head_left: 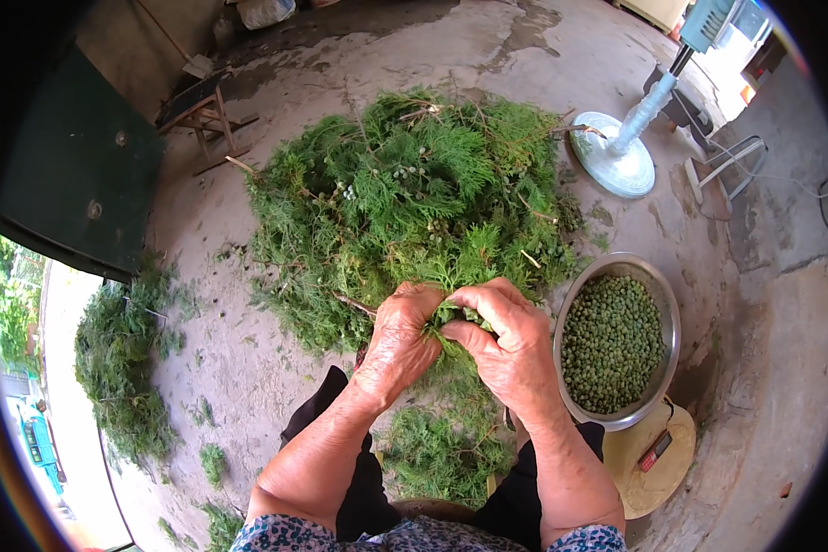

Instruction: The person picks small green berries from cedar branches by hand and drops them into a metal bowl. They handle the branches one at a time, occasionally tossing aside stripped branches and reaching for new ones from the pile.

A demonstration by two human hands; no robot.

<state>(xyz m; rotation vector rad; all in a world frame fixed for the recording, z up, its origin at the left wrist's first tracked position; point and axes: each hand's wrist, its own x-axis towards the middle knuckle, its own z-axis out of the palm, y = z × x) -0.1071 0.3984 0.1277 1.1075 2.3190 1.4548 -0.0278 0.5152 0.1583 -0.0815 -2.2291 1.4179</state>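
1. Centrally, your two hands meet in front of you, just beyond your knees; a green sprig sits between them, over the near edge of the big heap.
2. Your left hand shows its back; its fingers are curled in on the sprig, gripping it, though most of their tips are hidden.
3. Your right hand reaches in from the other side; its thumb and bent forefinger pinch the same sprig, with bits of foliage poking out below.
4. Ahead of you, a wide heap of leafy branches lies on the concrete floor; pale berries cling to some of them, and cut stem ends jut from its sides.
5. Beside your right forearm stands a metal basin; green berries fill much of it; just nearer to you is a round yellowish seat, with a red phone lying on it.
6. Between your legs, loose green trimmings are spread; well to your left, a smaller heap of greenery lies near the bright doorway.
7. Farther off to the right, a stand with a round pale base rises from the floor; at the far left is a wooden stool.
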